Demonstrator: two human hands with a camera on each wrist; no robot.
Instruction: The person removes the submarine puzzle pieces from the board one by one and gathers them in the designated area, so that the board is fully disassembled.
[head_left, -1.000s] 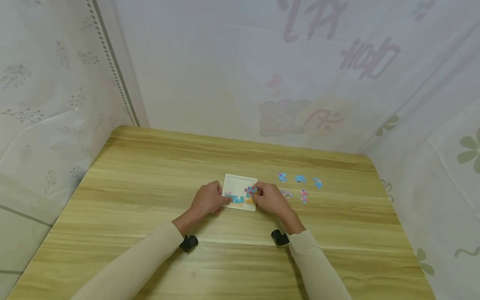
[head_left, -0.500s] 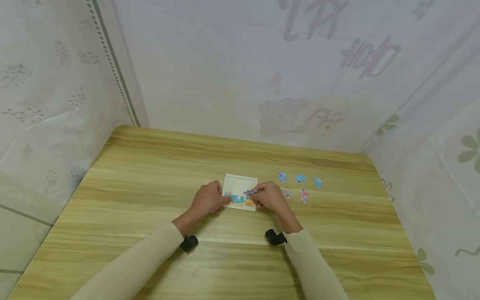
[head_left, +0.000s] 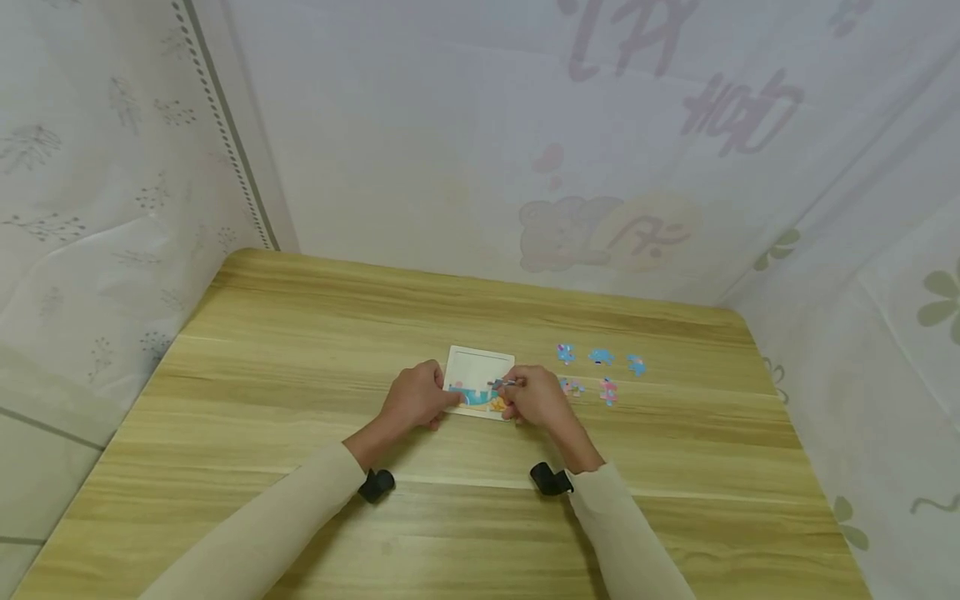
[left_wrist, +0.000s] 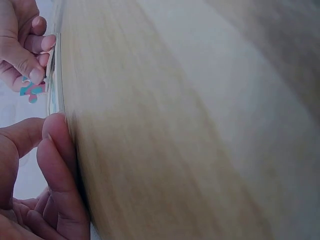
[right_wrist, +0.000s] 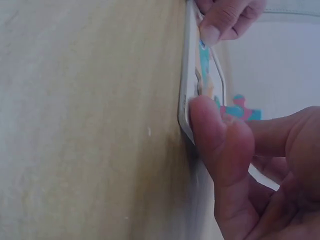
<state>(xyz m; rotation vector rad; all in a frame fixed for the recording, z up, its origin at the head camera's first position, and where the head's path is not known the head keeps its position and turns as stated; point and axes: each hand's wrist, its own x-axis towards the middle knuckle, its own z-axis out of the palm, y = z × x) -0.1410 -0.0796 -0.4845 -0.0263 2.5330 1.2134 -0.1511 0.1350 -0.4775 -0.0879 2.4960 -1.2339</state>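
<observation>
A pale puzzle board [head_left: 480, 367] lies on the table, its lower part filled with teal and orange puzzle pieces [head_left: 472, 397]. My left hand [head_left: 415, 397] grips the board's left edge, thumb over the pieces and fingers at the side. Between thumb and fingers, my right hand [head_left: 542, 395] pinches a teal and pink jigsaw piece [right_wrist: 241, 109], held tilted above the board's right side. In the right wrist view, other fingertips of that hand sit right at the board's near corner. The left wrist view also shows the held piece [left_wrist: 33, 92] standing out from the right hand.
Several loose jigsaw pieces lie right of the board, among them a blue one [head_left: 600, 357] and a pink one [head_left: 608, 391]. The wooden table [head_left: 337, 317] ends at a pale patterned curtain [head_left: 390, 167] behind. Black wrist cameras [head_left: 551, 479] hang under both wrists.
The right hand has tilted the jigsaw piece from face-up to nearly edge-on, and its forearm has shifted slightly left. The left hand stays at the board's edge.
</observation>
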